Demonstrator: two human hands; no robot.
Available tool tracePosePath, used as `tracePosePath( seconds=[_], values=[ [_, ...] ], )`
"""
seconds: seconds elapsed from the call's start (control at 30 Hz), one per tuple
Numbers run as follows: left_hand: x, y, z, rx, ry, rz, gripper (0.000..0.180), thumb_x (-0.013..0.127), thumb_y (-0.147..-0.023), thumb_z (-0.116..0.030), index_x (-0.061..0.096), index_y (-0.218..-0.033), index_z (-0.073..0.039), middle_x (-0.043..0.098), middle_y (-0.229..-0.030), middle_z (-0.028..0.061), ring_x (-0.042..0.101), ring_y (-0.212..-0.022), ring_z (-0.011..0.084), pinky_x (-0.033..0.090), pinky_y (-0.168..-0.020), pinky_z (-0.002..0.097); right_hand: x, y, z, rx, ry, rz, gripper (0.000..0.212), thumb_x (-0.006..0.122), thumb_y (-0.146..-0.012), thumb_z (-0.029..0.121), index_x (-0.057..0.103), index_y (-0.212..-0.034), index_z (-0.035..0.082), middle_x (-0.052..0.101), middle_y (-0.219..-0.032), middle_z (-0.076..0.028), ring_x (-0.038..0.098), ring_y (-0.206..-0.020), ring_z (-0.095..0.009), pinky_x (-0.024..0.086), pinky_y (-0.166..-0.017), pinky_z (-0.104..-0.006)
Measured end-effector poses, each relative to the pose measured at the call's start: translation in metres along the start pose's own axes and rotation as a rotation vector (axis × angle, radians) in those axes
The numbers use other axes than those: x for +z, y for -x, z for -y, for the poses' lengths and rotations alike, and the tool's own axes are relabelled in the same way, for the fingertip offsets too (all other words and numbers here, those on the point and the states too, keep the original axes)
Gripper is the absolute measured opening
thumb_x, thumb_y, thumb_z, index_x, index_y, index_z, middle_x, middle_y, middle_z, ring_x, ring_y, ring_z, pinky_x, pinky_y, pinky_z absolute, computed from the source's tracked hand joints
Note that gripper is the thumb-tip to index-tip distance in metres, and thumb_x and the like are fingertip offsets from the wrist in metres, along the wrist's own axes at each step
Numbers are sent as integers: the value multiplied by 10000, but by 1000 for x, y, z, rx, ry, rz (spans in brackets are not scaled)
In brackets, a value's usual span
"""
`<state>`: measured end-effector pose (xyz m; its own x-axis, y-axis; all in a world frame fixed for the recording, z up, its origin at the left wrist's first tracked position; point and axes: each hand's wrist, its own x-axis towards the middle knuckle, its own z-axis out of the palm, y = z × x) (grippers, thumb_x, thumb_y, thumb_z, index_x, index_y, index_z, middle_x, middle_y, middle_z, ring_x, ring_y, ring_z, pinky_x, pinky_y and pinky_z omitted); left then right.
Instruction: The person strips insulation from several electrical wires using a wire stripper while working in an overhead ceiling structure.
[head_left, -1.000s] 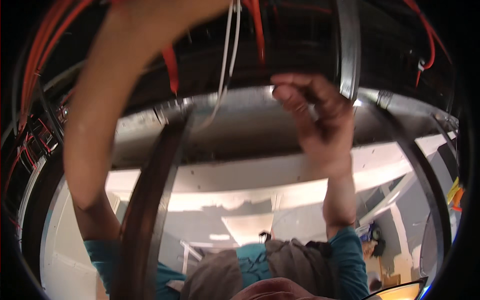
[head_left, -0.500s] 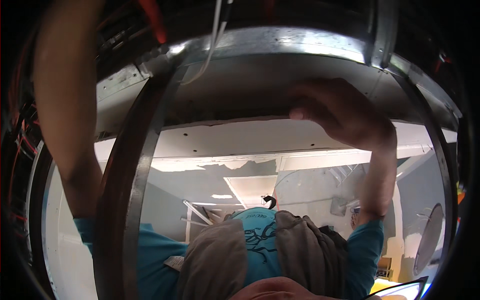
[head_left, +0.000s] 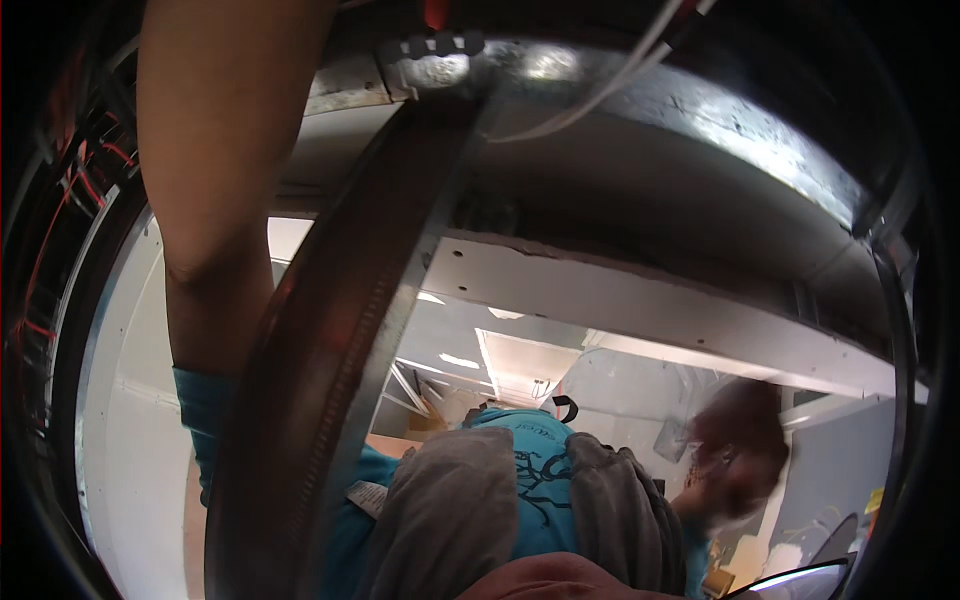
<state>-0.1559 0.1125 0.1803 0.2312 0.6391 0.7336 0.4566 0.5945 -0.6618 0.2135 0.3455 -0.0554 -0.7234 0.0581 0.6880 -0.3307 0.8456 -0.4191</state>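
My left forearm (head_left: 220, 130) reaches up past the side of a dark metal stud (head_left: 340, 330) and leaves the picture at the top. The left hand lies beyond the edge, so what it touches is hidden. My right hand (head_left: 738, 440) is lowered beside my torso, below the cut edge of a white plasterboard panel (head_left: 640, 310). Motion smears it, and its fingers cannot be made out. Near the top a pale cable (head_left: 600, 95) hangs in front of a shiny metal track (head_left: 740, 125).
Red cables (head_left: 85, 185) run among dark framing at the far left. Another upright metal member (head_left: 905, 330) stands at the right. Below is a room with patched grey walls, a pale door-shaped panel (head_left: 525, 365) and long pale pieces leaning at the left.
My right hand has dropped from in front of the plasterboard recess to beside my torso. The view has tilted and shifted, so stud, cable and left forearm appear farther right.
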Motion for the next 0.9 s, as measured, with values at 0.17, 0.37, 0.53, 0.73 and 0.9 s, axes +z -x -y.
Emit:
tracePosePath(
  seconds=[0.17, 0.37, 0.53, 0.73, 0.9],
  values=[
    [3, 75, 27, -172, -30, 204, 225, 648, -883, -24, 718, -1095, 8, 672, -1164, 143, 611, -1160, 304, 519, -1032, 426, 143, 128, -155, 880, -469, 510, 321, 519, -1067, 256, 695, -1087, -11, 753, -961, -145, 721, -887, -274, 555, -771, -359],
    [13, 128, 42, -326, -18, 331, 225, 649, -879, -17, 717, -1092, 10, 668, -1171, 146, 609, -1166, 304, 521, -1034, 426, 264, 373, -328, 912, 46, 1190, 437, 561, -962, 368, 681, -1276, 89, 673, -1307, -169, 641, -1190, -396, 515, -1010, -476],
    [-5, 145, 53, -370, -82, 379, 225, 651, -875, -11, 717, -1089, 12, 666, -1177, 148, 608, -1170, 305, 522, -1035, 426, 264, 324, -292, 1190, 54, 1395, 517, 654, -813, 332, 696, -1288, 133, 647, -1392, -120, 608, -1278, -372, 496, -1052, -438],
    [-18, 138, 64, -385, -121, 363, 225, 653, -871, -4, 716, -1086, 15, 663, -1185, 151, 606, -1175, 305, 524, -1036, 425, 299, 402, -344, 814, -73, 1351, 443, 702, -825, 389, 761, -1212, 182, 734, -1228, -137, 672, -1195, -349, 528, -983, -445],
    [-40, 132, 72, -377, -179, 344, 226, 654, -867, 2, 716, -1084, 17, 660, -1191, 153, 605, -1180, 305, 525, -1037, 425, 325, 390, -348, 789, -105, 1691, 456, 695, -832, 424, 761, -1204, 168, 737, -1194, -157, 688, -1148, -363, 542, -948, -458]
  ],
)
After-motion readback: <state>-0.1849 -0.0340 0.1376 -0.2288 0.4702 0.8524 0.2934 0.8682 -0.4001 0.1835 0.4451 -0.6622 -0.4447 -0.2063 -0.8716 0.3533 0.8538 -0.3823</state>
